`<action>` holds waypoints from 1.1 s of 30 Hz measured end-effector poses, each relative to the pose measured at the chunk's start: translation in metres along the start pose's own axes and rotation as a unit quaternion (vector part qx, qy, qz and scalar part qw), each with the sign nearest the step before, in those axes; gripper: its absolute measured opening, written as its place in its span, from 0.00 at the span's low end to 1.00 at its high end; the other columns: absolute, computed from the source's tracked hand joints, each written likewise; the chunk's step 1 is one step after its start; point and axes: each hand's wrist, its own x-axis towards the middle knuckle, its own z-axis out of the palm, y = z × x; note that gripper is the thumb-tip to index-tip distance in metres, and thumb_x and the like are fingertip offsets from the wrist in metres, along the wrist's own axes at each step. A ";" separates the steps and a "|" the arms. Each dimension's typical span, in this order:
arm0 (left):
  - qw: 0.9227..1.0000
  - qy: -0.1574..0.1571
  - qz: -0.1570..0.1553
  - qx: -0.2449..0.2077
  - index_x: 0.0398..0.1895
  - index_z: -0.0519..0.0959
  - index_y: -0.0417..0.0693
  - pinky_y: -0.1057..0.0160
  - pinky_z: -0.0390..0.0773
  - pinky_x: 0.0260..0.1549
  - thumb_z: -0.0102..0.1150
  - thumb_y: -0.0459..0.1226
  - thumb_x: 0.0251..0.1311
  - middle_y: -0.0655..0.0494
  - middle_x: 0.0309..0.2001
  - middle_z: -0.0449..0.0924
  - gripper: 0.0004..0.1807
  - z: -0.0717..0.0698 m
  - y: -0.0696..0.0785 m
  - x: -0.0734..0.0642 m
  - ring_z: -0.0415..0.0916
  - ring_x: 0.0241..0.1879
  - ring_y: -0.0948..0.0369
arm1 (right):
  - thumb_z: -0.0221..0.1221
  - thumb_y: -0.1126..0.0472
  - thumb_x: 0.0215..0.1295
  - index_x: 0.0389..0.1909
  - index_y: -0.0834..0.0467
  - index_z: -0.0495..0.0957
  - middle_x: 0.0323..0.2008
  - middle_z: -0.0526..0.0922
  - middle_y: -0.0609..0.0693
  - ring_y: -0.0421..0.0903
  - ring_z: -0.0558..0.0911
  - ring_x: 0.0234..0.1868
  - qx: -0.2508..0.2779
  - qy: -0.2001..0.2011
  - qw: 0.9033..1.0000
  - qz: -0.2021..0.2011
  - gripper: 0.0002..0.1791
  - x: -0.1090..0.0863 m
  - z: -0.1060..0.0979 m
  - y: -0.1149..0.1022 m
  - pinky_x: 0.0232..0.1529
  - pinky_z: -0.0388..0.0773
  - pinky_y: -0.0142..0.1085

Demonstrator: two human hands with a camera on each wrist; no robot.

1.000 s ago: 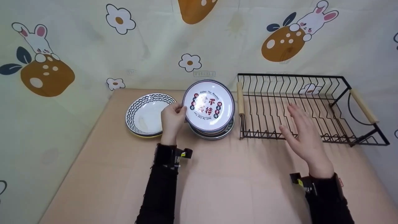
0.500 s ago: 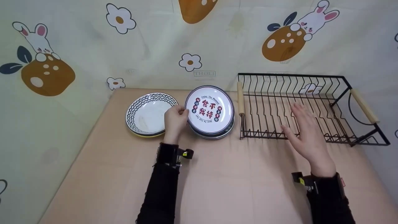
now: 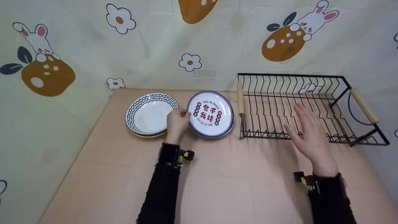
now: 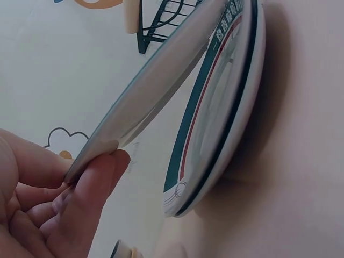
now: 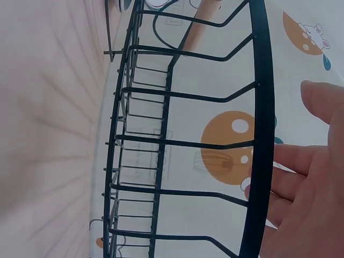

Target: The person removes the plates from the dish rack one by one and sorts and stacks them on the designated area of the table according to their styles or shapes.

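My left hand [image 3: 178, 121] pinches the left rim of a white plate [image 3: 210, 113] with red and blue printed characters, thumb above and fingers beneath. In the left wrist view the pinched plate [image 4: 145, 91] slants over other plates [image 4: 215, 123], one with a green and red rim band; a wedge-shaped gap shows at the held side. A deep plate [image 3: 149, 115] with black wavy lines round its rim stands left of this hand. My right hand [image 3: 312, 143], fingers straight and holding nothing, hovers at the front of a black wire dish rack [image 3: 264, 136].
The rack has wooden handles at its left [image 3: 240, 99] and right ends, and its left end stands close beside the plates. A patterned wall covering [image 3: 155, 46] rises behind the table [image 3: 217, 180]. The near half of the table is bare cloth.
The printed plate has come down and tilted flatter over the plates below it, with my left hand shifting slightly right and nearer. My right hand has drifted a little to the right.
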 end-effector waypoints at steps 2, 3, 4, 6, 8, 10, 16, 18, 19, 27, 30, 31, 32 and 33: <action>1.000 -0.004 -0.004 0.001 0.30 0.84 0.36 0.55 0.78 0.39 0.61 0.32 0.59 0.46 0.33 0.84 0.07 0.001 -0.001 0.000 0.79 0.36 0.51 | 0.59 0.54 0.69 0.73 0.65 0.59 0.72 0.58 0.67 0.63 0.54 0.74 0.002 -0.002 1.000 0.004 0.37 0.000 0.000 0.000 0.75 0.41 0.52; 1.000 -0.006 -0.007 0.000 0.30 0.85 0.36 0.55 0.78 0.39 0.61 0.32 0.59 0.46 0.33 0.84 0.07 0.002 -0.001 0.000 0.79 0.36 0.50 | 0.59 0.54 0.69 0.73 0.66 0.59 0.72 0.58 0.67 0.64 0.54 0.74 0.002 -0.001 1.000 0.004 0.37 0.000 0.000 0.000 0.75 0.41 0.53; 1.000 -0.008 -0.011 -0.001 0.31 0.85 0.36 0.55 0.78 0.39 0.61 0.32 0.59 0.46 0.34 0.84 0.07 0.002 -0.001 0.000 0.79 0.36 0.51 | 0.59 0.54 0.69 0.73 0.66 0.59 0.72 0.58 0.67 0.64 0.54 0.74 0.003 -0.002 1.000 0.005 0.37 0.000 -0.001 0.000 0.75 0.41 0.53; 1.000 -0.013 -0.021 -0.004 0.32 0.85 0.36 0.56 0.79 0.37 0.61 0.32 0.59 0.46 0.34 0.84 0.07 0.003 -0.002 0.000 0.78 0.36 0.51 | 0.59 0.54 0.69 0.73 0.65 0.59 0.72 0.58 0.66 0.64 0.54 0.74 0.003 -0.002 1.000 0.005 0.37 0.000 -0.001 -0.001 0.75 0.42 0.53; 0.999 -0.015 -0.029 -0.005 0.33 0.86 0.36 0.57 0.79 0.36 0.61 0.33 0.59 0.46 0.34 0.84 0.07 0.004 -0.003 0.000 0.78 0.35 0.51 | 0.59 0.54 0.69 0.73 0.66 0.59 0.73 0.58 0.66 0.64 0.54 0.74 0.001 -0.001 1.000 0.003 0.37 0.000 -0.001 -0.001 0.75 0.42 0.53; 0.999 -0.014 -0.033 -0.002 0.32 0.85 0.36 0.59 0.78 0.34 0.61 0.33 0.59 0.46 0.34 0.84 0.07 0.004 -0.003 0.000 0.78 0.34 0.52 | 0.59 0.54 0.69 0.72 0.66 0.59 0.73 0.58 0.65 0.64 0.55 0.73 -0.002 0.001 1.000 0.000 0.37 0.001 -0.001 -0.001 0.75 0.42 0.52; 0.998 -0.025 -0.049 -0.023 0.30 0.84 0.36 0.67 0.78 0.21 0.59 0.32 0.60 0.46 0.31 0.84 0.07 0.005 -0.006 -0.002 0.79 0.23 0.55 | 0.59 0.55 0.69 0.71 0.67 0.60 0.73 0.58 0.65 0.62 0.55 0.74 0.000 0.007 1.000 -0.004 0.36 0.000 0.000 -0.001 0.75 0.41 0.50; 0.998 -0.029 -0.050 -0.019 0.30 0.84 0.36 0.68 0.77 0.20 0.59 0.32 0.60 0.46 0.31 0.84 0.08 0.006 -0.006 -0.003 0.79 0.23 0.56 | 0.58 0.55 0.69 0.71 0.67 0.60 0.73 0.58 0.65 0.62 0.55 0.74 -0.001 0.009 1.000 -0.004 0.35 0.000 0.000 -0.001 0.75 0.41 0.50; 0.998 -0.032 -0.052 -0.018 0.31 0.84 0.35 0.68 0.77 0.20 0.59 0.33 0.60 0.46 0.31 0.84 0.08 0.006 -0.007 -0.003 0.79 0.23 0.56 | 0.58 0.55 0.69 0.71 0.68 0.60 0.73 0.58 0.65 0.62 0.55 0.74 -0.001 0.009 1.000 -0.005 0.35 0.000 0.000 -0.001 0.75 0.42 0.50; 0.994 -0.071 -0.078 -0.022 0.34 0.82 0.34 0.67 0.81 0.18 0.57 0.34 0.65 0.42 0.33 0.84 0.10 0.007 -0.011 -0.003 0.84 0.24 0.49 | 0.59 0.55 0.69 0.71 0.69 0.61 0.72 0.59 0.67 0.63 0.56 0.73 -0.001 0.015 1.000 -0.010 0.35 -0.001 0.000 -0.001 0.75 0.43 0.51; 0.994 -0.075 -0.082 0.003 0.33 0.82 0.35 0.67 0.80 0.16 0.57 0.35 0.66 0.44 0.30 0.84 0.10 0.006 -0.011 -0.004 0.84 0.22 0.51 | 0.59 0.56 0.68 0.71 0.69 0.61 0.72 0.59 0.66 0.64 0.56 0.73 0.004 0.016 1.000 -0.009 0.35 -0.001 0.000 -0.001 0.75 0.43 0.52; 0.994 -0.073 -0.080 0.022 0.33 0.82 0.36 0.67 0.79 0.17 0.58 0.36 0.66 0.46 0.28 0.84 0.11 0.005 -0.010 -0.005 0.84 0.21 0.52 | 0.59 0.56 0.68 0.71 0.68 0.61 0.72 0.59 0.66 0.64 0.56 0.73 0.006 0.015 1.000 -0.008 0.35 -0.001 0.000 -0.001 0.75 0.43 0.53; 0.994 -0.072 -0.077 0.040 0.32 0.82 0.37 0.66 0.79 0.18 0.58 0.37 0.66 0.48 0.25 0.83 0.11 0.005 -0.010 -0.005 0.83 0.20 0.54 | 0.59 0.56 0.68 0.71 0.68 0.61 0.72 0.59 0.66 0.64 0.56 0.73 0.006 0.015 1.000 -0.007 0.35 -0.001 0.000 -0.001 0.74 0.43 0.53; 0.993 -0.072 -0.074 0.059 0.30 0.82 0.39 0.65 0.78 0.20 0.57 0.38 0.66 0.50 0.22 0.83 0.11 0.004 -0.009 -0.005 0.82 0.19 0.55 | 0.59 0.56 0.69 0.71 0.68 0.61 0.72 0.59 0.66 0.64 0.56 0.73 0.007 0.014 1.000 -0.006 0.35 -0.001 0.000 -0.001 0.74 0.43 0.53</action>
